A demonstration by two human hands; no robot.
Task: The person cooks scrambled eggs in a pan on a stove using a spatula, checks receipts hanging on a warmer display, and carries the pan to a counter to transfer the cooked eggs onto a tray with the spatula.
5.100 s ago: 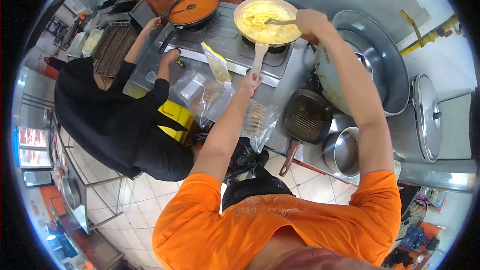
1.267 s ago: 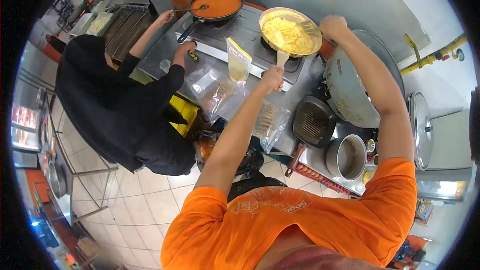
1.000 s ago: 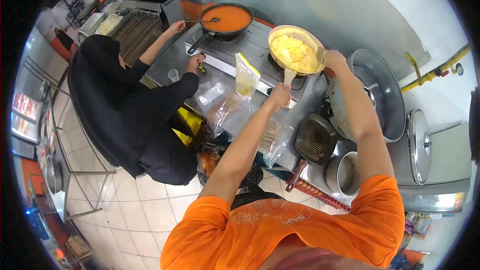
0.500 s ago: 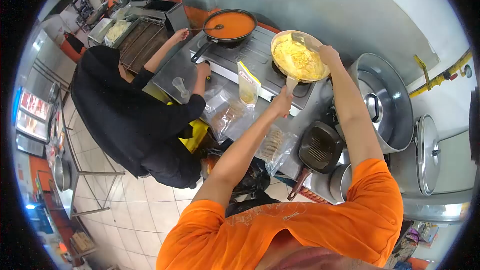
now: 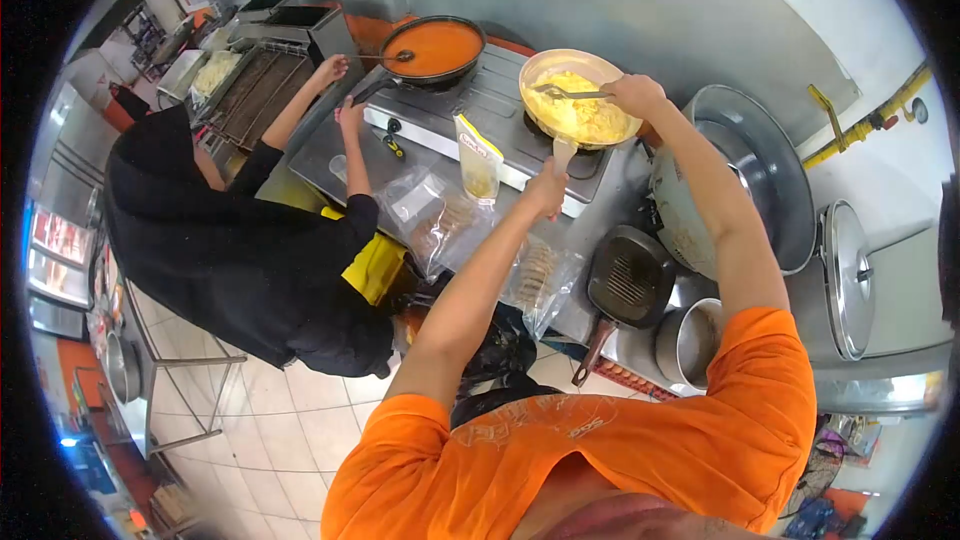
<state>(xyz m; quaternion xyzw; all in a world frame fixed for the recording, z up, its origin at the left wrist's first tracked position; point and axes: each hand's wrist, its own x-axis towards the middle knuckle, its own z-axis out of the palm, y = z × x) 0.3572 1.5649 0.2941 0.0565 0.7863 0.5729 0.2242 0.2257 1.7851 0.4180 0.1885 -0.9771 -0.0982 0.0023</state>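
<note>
My left hand [image 5: 545, 190] is closed around the pale handle of a cream-coloured frying pan [image 5: 568, 60] on the right side of the stove. Inside the pan lies soft yellow scrambled egg [image 5: 592, 122]. From the right, my right hand [image 5: 637, 97] grips a metal spatula [image 5: 578, 94] by its handle, its blade over the egg and pointing left. A stand-up pouch with a yellow top edge [image 5: 480, 162] stands just left of my left hand, by the stove's front edge.
At left a co-worker in black [image 5: 230, 240] holds a spoon in a pan of orange sauce [image 5: 432, 45] and its handle. Plastic-bagged food [image 5: 535, 270], a square grill pan [image 5: 630, 275] and a saucepan [image 5: 690, 342] lie nearer me. A large pot [image 5: 790, 190] stands at right.
My right hand has turned the spatula from lying broad across the pan to pointing left over the egg. The co-worker's lower hand has moved up to the sauce pan's handle. The view has shifted slightly.
</note>
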